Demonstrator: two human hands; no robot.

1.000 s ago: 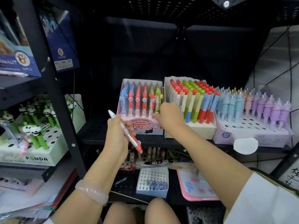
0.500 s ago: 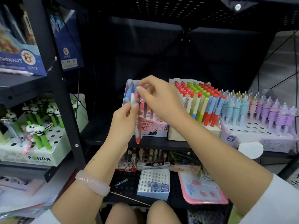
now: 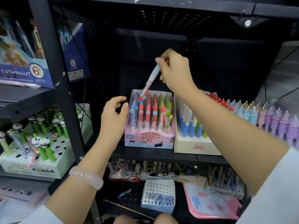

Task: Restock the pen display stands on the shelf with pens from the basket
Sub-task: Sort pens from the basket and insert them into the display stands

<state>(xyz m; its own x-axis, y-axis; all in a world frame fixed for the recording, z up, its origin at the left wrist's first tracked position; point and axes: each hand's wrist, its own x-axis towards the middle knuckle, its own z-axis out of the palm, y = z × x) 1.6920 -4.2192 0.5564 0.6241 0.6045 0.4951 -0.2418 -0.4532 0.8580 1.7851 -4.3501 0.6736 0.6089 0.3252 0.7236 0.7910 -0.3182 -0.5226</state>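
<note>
Above the pink display stand [image 3: 149, 140] on the shelf [image 3: 153, 153], the right hand [image 3: 175, 72] pinched a white pen [image 3: 149, 80] with a red lower end, tilted, its tip at the far-left slots. Left of the stand, the left hand [image 3: 114, 116] hung loosely curled, holding nothing.

The right hand [image 3: 175, 73] pinches a pen [image 3: 149, 81] above the pink display stand [image 3: 149, 141]; the left hand [image 3: 114, 117] hovers relaxed just beside that stand.

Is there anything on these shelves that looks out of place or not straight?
Yes. In the panda stand on the left, a clear pen and a pink-white one lean among upright green panda pens. On the lower shelf, a small clear-blue pen lies loose beside the white box, outside any stand.
</note>
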